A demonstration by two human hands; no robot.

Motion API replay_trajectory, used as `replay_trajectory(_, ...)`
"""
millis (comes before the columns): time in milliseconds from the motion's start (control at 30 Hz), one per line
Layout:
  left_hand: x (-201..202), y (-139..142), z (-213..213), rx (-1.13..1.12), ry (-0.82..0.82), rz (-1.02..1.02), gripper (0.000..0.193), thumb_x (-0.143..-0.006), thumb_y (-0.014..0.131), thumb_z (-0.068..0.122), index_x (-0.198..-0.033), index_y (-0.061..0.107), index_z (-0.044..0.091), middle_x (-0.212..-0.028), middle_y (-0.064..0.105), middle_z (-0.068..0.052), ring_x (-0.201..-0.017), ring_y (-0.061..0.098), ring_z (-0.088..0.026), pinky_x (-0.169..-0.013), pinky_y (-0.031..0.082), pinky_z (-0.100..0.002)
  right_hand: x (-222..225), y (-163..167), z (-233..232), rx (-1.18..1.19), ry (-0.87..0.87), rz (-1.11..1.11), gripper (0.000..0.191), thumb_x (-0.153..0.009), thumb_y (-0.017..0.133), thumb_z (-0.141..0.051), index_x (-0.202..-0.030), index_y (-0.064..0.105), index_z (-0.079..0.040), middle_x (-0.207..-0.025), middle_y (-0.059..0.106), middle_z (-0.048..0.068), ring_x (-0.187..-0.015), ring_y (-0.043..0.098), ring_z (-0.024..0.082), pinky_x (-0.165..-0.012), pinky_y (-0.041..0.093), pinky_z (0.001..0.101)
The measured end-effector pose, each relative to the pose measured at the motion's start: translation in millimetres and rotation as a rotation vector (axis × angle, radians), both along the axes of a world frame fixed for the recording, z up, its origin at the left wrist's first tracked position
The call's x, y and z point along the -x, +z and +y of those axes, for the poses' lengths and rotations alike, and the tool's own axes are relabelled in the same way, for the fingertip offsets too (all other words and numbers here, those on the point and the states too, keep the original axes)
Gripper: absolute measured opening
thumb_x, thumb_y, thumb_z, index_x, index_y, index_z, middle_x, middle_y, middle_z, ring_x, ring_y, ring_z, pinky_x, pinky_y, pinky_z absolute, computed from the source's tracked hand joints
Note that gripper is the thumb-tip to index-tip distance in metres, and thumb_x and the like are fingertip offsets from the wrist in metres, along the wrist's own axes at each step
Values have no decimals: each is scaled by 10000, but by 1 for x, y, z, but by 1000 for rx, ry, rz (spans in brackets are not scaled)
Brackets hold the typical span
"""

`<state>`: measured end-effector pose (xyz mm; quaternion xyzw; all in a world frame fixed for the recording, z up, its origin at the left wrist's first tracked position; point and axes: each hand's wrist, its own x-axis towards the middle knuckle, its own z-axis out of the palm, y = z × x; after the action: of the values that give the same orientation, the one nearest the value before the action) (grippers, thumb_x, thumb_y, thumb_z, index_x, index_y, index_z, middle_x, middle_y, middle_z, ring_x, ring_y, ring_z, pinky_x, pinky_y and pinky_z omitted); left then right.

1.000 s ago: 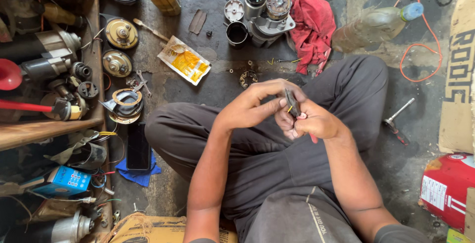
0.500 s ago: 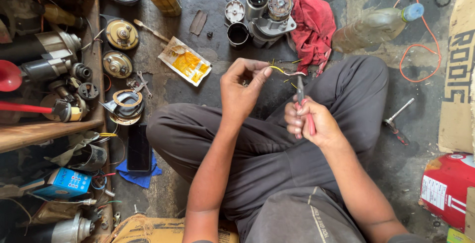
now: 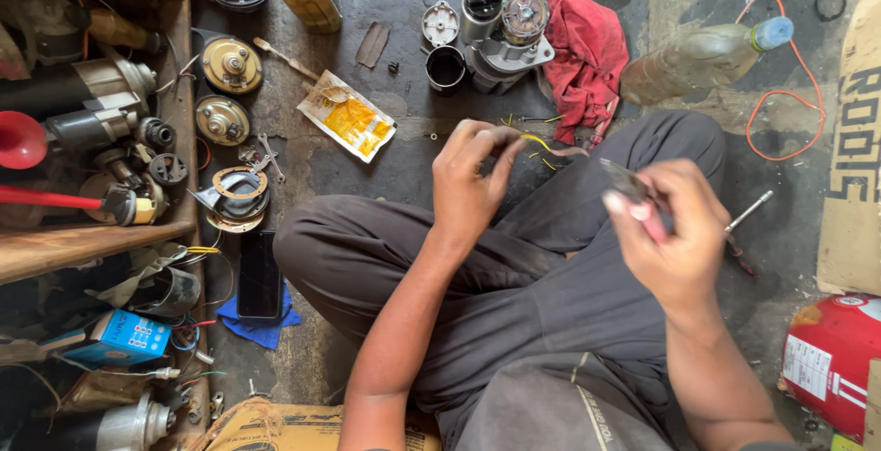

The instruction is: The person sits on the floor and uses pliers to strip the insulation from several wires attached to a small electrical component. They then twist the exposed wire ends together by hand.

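I sit cross-legged on a concrete floor in dark grey trousers. My left hand (image 3: 470, 180) is raised over my left knee and pinches a short piece of yellow wire (image 3: 537, 142) between thumb and fingertips. My right hand (image 3: 670, 235) is to the right, closed around red-handled pliers (image 3: 629, 187) whose dark jaws point up and left, apart from the wire. Small yellow wire scraps (image 3: 541, 159) lie on the floor just beyond my hands.
A starter motor (image 3: 509, 33) and a red rag (image 3: 587, 61) lie ahead. A plastic bottle (image 3: 702, 56), orange cable (image 3: 780, 107) and cardboard (image 3: 853, 139) are at right. A wooden shelf (image 3: 92, 231) of motor parts stands left, with a phone (image 3: 260, 277) beside my knee.
My hands, together over my lap a second ago, have pulled apart. The left rose with the yellow wire, the right swung out to the right with the pliers.
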<state>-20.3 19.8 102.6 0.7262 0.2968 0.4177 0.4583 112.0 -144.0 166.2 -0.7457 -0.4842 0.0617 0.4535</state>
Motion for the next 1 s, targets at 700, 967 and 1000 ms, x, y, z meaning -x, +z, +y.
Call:
replay_trajectory(700,-4,-43,-25,1079,-621,-419,134,-946,764,69,-1062,740,6,-932,730,-48,-824,673,-110,-808,545,-260,-7,-41,24,-130,197,188,261,-949,733,74,-1121,562,-21,-1066,690,121,-907,632,126,-773,512,223)
replay_trajectory(967,-8,-24,-29,576,-210,-231,40,-903,734,1,-935,710,-3,-825,642,54,-733,506,2,-677,443,-188,-13,-19,23,-182,137,327,318,-868,677,41,-1110,491,-44,-1097,640,36,-984,675,129,-863,569,233)
replay_trajectory(1000,-7,-20,-28,551,-159,-217,38,-898,731,-4,-929,709,-5,-802,630,64,-723,495,12,-659,436,-180,-19,-16,17,-114,153,89,271,-877,680,88,-1040,499,-29,-1100,656,82,-992,672,178,-850,553,270)
